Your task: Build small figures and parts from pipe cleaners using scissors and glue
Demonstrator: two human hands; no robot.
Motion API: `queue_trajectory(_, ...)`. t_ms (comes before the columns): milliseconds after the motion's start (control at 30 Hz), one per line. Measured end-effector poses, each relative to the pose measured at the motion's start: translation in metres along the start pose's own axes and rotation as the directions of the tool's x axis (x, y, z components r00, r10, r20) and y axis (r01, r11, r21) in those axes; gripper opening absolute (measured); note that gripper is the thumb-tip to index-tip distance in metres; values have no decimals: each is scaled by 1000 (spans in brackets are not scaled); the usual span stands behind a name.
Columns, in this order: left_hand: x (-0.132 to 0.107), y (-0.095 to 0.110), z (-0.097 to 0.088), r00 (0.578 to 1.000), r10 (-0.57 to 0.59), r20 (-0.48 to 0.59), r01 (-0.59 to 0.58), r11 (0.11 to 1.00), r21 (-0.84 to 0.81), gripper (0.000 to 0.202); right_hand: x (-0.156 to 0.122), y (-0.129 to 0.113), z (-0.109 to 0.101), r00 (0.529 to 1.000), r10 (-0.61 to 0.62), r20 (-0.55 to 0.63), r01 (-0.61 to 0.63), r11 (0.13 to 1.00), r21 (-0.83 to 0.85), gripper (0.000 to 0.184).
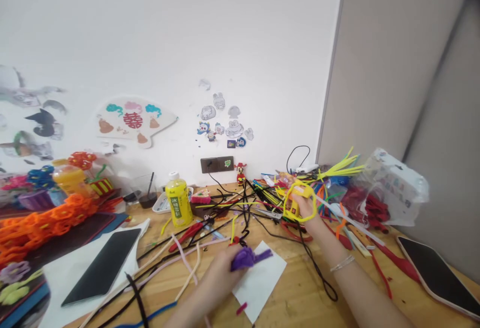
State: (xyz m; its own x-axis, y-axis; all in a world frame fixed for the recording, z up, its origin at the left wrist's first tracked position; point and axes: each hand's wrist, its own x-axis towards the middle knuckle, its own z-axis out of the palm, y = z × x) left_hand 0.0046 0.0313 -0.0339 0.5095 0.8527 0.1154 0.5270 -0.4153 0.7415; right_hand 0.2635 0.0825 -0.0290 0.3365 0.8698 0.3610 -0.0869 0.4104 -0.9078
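My left hand [227, 265] is closed on a bunch of purple pipe cleaners [243, 259], with a short end sticking out to the right. It is above a white sheet of paper [264, 278] on the wooden table. Farther back on the right, my right hand [303, 207] is wrapped around a yellow tool [294, 210] with a looped yellow frame. Its exact kind is unclear, and my fingers are partly hidden by it. A black cord [317, 263] loops on the table just below it.
A yellow drink bottle [179, 200] stands left of centre, among black, pink and cream pipe cleaners. Orange fuzzy flowers [48, 223] and a dark tablet-like slab [103, 265] lie left. Plastic bags [393, 188] and a phone-like device [438, 273] are right.
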Motion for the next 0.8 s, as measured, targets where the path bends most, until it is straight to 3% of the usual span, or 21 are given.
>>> queue_trajectory(100,-3,-4,11,991,70,112,-88,981,171,26,0,-10,0,1000,15,-7,-14,995,101,21)
queue_trajectory(267,-2,-4,15,992,36,124,-68,960,270,27,-9,-22,1,998,20,66,-31,986,161,25)
queue_trajectory(533,1,-19,1,996,-66,-63,86,899,430,28,-10,-13,5,996,-6,94,3,1000,30,21)
queue_trajectory(633,4,-31,-10,991,-110,-71,130,831,541,32,-13,-11,10,994,-9,110,17,997,-71,20)
queue_trajectory(800,10,-40,-36,972,-190,-139,235,792,564,34,-22,-14,20,994,-45,102,68,968,-241,19)
